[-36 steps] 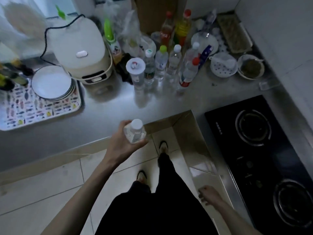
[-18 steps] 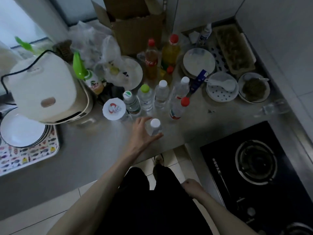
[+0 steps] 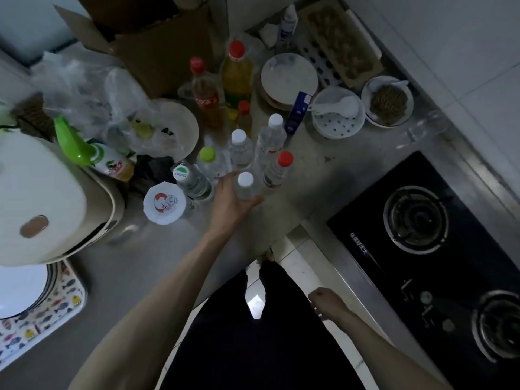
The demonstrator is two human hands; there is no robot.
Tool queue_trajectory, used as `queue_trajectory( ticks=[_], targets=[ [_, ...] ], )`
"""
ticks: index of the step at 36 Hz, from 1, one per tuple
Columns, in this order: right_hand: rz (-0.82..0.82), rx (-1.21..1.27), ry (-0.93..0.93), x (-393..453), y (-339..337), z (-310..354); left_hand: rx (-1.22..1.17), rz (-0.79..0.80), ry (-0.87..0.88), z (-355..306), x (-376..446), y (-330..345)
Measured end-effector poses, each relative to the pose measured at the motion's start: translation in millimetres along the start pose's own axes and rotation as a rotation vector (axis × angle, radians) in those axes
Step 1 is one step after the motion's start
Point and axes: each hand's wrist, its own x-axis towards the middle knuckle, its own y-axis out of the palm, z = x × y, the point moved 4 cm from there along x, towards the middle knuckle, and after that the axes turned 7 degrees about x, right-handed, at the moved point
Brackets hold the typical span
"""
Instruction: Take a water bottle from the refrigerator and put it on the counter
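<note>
The left hand (image 3: 228, 198) holds a white-capped bottle (image 3: 245, 184) upright, fingers curled round its body, over the counter (image 3: 309, 175) and just near-left of a red-capped bottle (image 3: 278, 170). The right hand (image 3: 327, 302) hangs low, near the stove (image 3: 422, 235), fingers loosely curled and holding nothing.

bare forearms, no sleeves, black trousers (image 3: 253, 333).

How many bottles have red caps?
4: the cola bottle and tall yellow bottle at the back, a small bottle in front of them, a clear bottle beside the held bottle. Others may be hidden.
</note>
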Motion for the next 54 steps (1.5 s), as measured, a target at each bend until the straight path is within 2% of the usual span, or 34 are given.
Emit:
queue_trajectory(
  ticks=[4,6,8,12,14,16,19,24,28,32,35,39,42,45,48,54],
  targets=[
    [-0.047,0.064,-0.007,-7,8,-11,-0.013,0.136,-0.095,11,-10,4],
    [-0.072,0.109,0.004,-12,12,-19,0.092,0.285,-0.223,33,-26,9],
    [-0.099,0.172,0.018,-19,15,-28,0.184,0.445,-0.265,55,-46,16],
    [-0.142,0.288,0.041,-35,25,-53,0.32,0.804,-0.174,84,-94,32],
    [-0.159,0.36,0.063,-43,33,-72,0.366,0.925,-0.208,95,-118,38],
    [-0.182,0.439,0.09,-51,42,-95,0.465,1.0,-0.187,99,-134,47],
    [-0.222,0.581,0.124,-67,61,-135,0.67,1.082,-0.067,84,-152,73],
    [-0.327,0.934,0.235,-97,112,-227,0.984,1.241,0.107,39,-204,154],
    [-0.36,1.228,0.341,-118,176,-300,1.087,1.289,0.332,-10,-278,230],
    [-0.324,1.464,0.447,-131,249,-359,1.088,1.348,0.535,-41,-370,297],
    [-0.244,1.547,0.501,-133,299,-392,1.143,1.406,0.618,-39,-432,331],
    [-0.084,1.515,0.509,-127,337,-440,1.346,1.451,0.669,-15,-499,359],
    [-0.096,1.565,0.49,-126,338,-491,1.5,1.452,0.695,2,-533,377],
    [-0.182,1.776,0.492,-131,327,-545,1.585,1.396,0.651,7,-558,397],
    [-0.282,1.91,0.465,-138,306,-604,1.593,1.338,0.615,2,-579,422],
    [-0.472,2.012,0.394,-151,256,-720,1.651,1.217,0.615,-26,-628,487]
  ],
)
